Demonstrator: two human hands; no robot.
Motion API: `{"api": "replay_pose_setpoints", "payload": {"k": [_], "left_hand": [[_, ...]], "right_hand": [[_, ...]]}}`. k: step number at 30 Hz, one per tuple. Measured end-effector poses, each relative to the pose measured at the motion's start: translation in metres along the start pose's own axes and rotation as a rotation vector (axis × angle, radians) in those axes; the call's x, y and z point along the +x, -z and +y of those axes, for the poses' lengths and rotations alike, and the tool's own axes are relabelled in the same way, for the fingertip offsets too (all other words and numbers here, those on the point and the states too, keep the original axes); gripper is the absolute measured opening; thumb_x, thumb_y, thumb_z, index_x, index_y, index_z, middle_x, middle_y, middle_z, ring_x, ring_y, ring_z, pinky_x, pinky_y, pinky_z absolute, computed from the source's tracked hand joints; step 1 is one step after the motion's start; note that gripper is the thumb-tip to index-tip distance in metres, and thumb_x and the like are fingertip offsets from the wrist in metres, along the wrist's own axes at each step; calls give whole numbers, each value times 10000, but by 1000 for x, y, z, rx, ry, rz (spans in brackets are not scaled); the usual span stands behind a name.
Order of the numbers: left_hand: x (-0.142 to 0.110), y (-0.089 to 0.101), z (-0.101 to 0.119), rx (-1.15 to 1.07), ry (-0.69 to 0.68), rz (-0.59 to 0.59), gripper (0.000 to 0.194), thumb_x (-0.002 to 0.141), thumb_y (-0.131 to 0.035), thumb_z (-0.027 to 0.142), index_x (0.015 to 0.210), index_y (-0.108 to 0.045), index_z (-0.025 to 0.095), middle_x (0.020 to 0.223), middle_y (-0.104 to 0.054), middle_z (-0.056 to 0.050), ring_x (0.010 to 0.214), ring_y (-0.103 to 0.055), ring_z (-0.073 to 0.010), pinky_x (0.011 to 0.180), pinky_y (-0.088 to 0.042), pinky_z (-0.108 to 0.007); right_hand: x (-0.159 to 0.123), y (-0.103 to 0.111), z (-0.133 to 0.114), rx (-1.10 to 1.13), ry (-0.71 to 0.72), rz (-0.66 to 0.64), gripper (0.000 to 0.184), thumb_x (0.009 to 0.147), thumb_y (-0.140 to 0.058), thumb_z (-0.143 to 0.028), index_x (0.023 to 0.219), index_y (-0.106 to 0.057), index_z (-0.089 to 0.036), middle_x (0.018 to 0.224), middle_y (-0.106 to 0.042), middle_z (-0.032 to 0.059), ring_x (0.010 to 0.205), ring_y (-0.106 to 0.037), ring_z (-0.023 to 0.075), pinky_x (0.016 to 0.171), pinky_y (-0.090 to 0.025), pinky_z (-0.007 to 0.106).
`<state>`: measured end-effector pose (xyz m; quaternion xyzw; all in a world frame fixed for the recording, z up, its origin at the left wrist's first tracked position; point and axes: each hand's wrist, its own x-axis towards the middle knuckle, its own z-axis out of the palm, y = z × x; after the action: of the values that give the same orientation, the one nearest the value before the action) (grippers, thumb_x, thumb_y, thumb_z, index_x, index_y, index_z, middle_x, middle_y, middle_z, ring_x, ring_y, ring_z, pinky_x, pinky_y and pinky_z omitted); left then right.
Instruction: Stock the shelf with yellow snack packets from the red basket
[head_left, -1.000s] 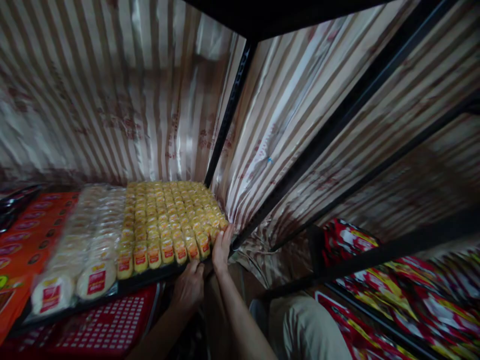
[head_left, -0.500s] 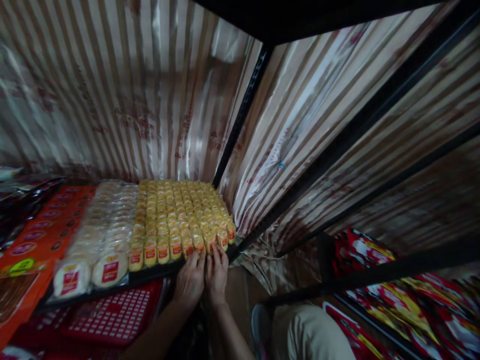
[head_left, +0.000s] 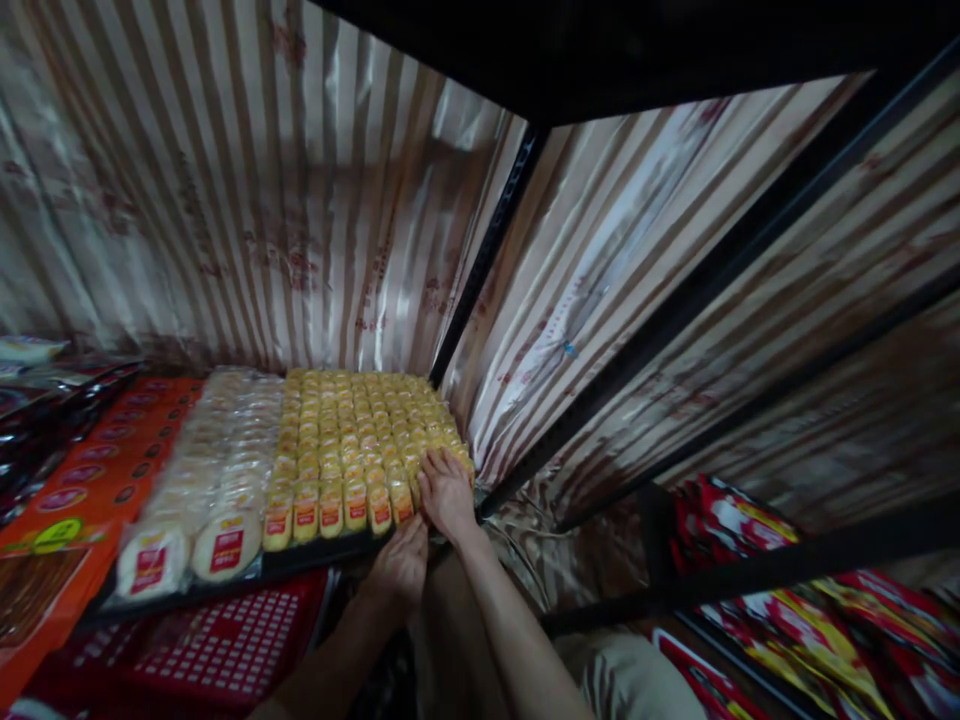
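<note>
Rows of small yellow wrapped cakes [head_left: 352,430] with red labels stand packed on a dark shelf. My right hand [head_left: 448,492] lies over the front right corner of these rows, fingers stretched out on the wrappers. Lower and to its left, my left hand [head_left: 405,562] is at the shelf's front edge, its fingertips touching the bottom of a front cake near the right end. Whether those left fingers grip anything is hidden. Beside the yellow rows, two rows of round white wrapped cakes [head_left: 226,545] run back toward the wall.
An orange package [head_left: 82,480] lies left of the white cakes, with dark shiny packs [head_left: 45,430] beyond. Under the shelf is a red plastic basket [head_left: 217,640]. A black metal upright [head_left: 487,260] stands at the back corner. Red and yellow bags [head_left: 795,620] fill the right-hand shelf.
Both hands first worked at the front right cakes, then came together at the front row. Now my right hand has moved up and right onto the cakes' tops; my left stays at the edge.
</note>
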<state>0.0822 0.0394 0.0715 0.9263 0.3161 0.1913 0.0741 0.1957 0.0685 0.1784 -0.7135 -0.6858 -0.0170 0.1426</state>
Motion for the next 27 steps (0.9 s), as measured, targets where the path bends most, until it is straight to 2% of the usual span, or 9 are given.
{"api": "replay_pose_setpoints", "payload": {"k": [4, 7, 9, 13, 18, 21, 24, 27], "left_hand": [[1, -10, -2, 75, -62, 111, 439, 857, -312, 186, 1190, -570, 65, 1258, -576, -127, 1244, -457, -204, 1047, -387, -332], [5, -15, 0, 120, -41, 164, 432, 859, -281, 138, 1123, -615, 72, 1204, -615, -127, 1202, -502, -203, 1012, -423, -335], [6, -16, 3, 125, -25, 181, 430, 860, -274, 114, 1112, -618, 59, 1184, -624, -141, 1187, -517, -210, 999, -435, -343], [8, -12, 6, 77, -38, 237, 406, 864, -294, 105, 1101, -619, 46, 1190, -618, -157, 1199, -506, -224, 1007, -433, -347], [8, -8, 5, 29, -52, 288, 380, 848, -332, 105, 1060, -640, 41, 1212, -603, -158, 1212, -493, -235, 1015, -433, -352], [6, -3, 5, -2, -35, 282, 390, 835, -330, 89, 1076, -633, 44, 1210, -604, -160, 1226, -479, -228, 1015, -435, -353], [4, 2, 4, -28, -27, 274, 410, 809, -329, 56, 1091, -627, 57, 1219, -601, -146, 1228, -478, -213, 1012, -438, -342], [4, 1, 4, -35, -35, 302, 385, 794, -350, 52, 1013, -664, 81, 1208, -612, -129, 1217, -490, -212, 1012, -438, -341]], "right_hand": [[7, 3, 2, 0, 35, -47, 442, 941, -303, -310, 1296, -499, -136, 1375, -460, 84, 1347, -278, 215, 1101, -218, 387], [16, 0, 0, 18, 56, -59, 500, 953, -263, -341, 1359, -405, -86, 1433, -360, 122, 1365, -237, 218, 1111, -200, 385], [22, -3, -2, 32, 78, -114, 536, 954, -249, -370, 1374, -371, -59, 1456, -305, 134, 1376, -205, 225, 1117, -189, 388], [32, -6, -3, 47, 102, -221, 606, 951, -222, -421, 1399, -297, -20, 1476, -237, 153, 1386, -158, 233, 1128, -153, 390], [59, -5, 3, 47, 71, -220, 642, 947, -163, -462, 1434, -199, -45, 1497, -183, 130, 1396, -101, 215, 1134, -116, 387], [75, -10, 5, 22, 45, -273, 678, 940, -163, -487, 1431, -183, -20, 1500, -159, 145, 1398, -79, 223, 1137, -73, 382], [79, -14, 7, 16, 31, -329, 711, 929, -162, -523, 1434, -171, -22, 1508, -118, 134, 1400, -58, 220, 1137, -50, 370], [78, -12, 10, 21, 8, -304, 698, 930, -130, -528, 1443, -162, -57, 1510, -133, 113, 1400, -64, 209, 1132, -57, 365]]}}
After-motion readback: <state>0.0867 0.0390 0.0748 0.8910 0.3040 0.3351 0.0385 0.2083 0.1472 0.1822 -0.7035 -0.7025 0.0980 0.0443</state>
